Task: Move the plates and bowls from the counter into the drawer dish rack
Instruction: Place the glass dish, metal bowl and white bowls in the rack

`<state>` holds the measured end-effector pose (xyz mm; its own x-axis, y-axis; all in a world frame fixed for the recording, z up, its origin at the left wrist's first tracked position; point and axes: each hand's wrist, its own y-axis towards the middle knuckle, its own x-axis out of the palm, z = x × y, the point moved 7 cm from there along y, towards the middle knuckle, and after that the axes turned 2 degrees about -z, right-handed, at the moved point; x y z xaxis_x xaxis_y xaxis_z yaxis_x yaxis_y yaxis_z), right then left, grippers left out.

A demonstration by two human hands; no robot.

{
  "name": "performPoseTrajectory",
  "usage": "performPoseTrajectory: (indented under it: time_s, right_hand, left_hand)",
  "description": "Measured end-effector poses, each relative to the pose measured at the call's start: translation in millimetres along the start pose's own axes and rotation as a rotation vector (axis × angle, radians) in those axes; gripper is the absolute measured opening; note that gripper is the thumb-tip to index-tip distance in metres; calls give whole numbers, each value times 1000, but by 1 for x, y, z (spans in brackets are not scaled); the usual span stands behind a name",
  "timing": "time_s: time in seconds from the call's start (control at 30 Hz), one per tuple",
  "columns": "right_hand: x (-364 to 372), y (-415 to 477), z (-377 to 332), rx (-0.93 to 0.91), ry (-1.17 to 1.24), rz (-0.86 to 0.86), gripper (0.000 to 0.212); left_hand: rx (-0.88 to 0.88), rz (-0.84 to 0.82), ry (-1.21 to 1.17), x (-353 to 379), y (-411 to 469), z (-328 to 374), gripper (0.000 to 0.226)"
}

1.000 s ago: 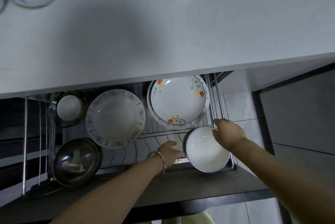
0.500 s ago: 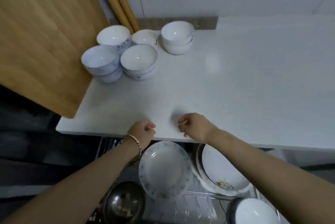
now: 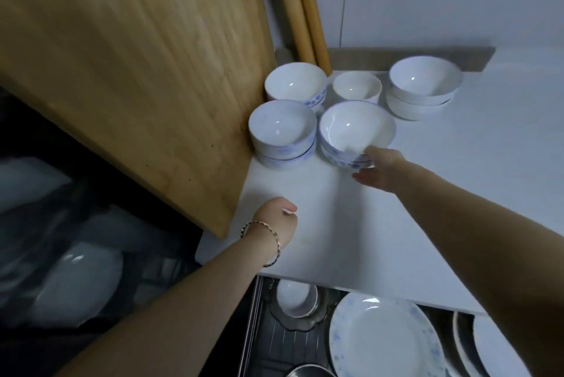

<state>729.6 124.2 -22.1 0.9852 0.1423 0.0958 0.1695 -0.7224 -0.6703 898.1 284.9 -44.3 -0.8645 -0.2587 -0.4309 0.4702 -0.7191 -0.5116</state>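
plate (image 3: pixel 384 343) cut by bottom edge, right fingers (image 3: pixel 371 152) blurred at bowl (image 3: pixel 355 129)

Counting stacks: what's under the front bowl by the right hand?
A second bowl, blue-patterned, nested under the top bowl; its inside is covered, and the right hand hides part.

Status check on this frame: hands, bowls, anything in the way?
Left hand curled, empty, by counter edge. Right hand open, thumb at rim of front-right bowl stack. Front-left bowl stack close beside it.
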Motion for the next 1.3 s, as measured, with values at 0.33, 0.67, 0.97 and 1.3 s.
performPoseTrajectory:
  time_s: [0.33, 0.67, 0.97, 1.3]
  right_hand:
    - [-81, -66, 50, 40, -90, 9, 15]
    - [-230, -194, 144, 160, -440, -214, 27]
    - [-337, -206, 283, 331, -655, -130, 40]
    - [-355, -154, 359, 436, -841, 30, 37]
  left_hand:
    - [-126, -241, -271, 46, -47, 35, 49]
    - [-181, -511, -77, 167, -185, 5, 59]
    - [-300, -449, -38, 295, -243, -127, 61]
    - [-318, -496, 188, 371, -202, -201, 75]
